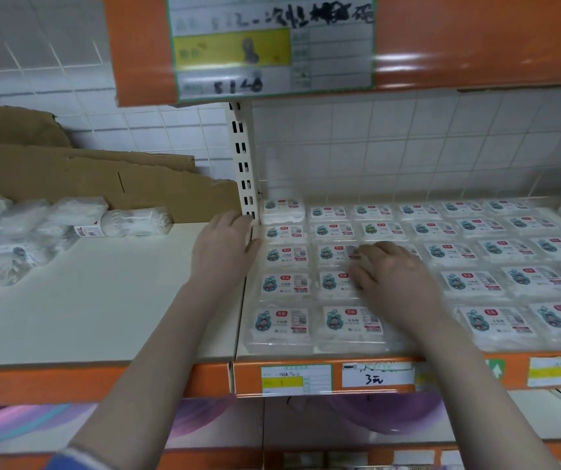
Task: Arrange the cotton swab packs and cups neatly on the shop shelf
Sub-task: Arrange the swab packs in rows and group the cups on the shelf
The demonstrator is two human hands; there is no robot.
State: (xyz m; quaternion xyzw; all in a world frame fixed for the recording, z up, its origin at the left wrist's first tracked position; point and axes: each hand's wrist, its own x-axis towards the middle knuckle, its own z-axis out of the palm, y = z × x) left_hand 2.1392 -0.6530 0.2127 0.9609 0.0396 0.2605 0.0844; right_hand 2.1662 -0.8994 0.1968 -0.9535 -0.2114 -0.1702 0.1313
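On shelf point(103, 300), both hands flat, right hand point(391, 276) on swab packs point(282, 322)

Your shelf point(109, 300) is a pale board with an orange front edge, split by a slotted upright point(243, 171) at about 12 o'clock. From 1 to 4 o'clock, flat labelled packs point(469, 256) lie in tidy rows — edge to edge, front to back. At 9 to 10 o'clock sits a loose heap of clear-wrapped white bundles point(69, 218) — with cardboard point(79, 178) behind it.
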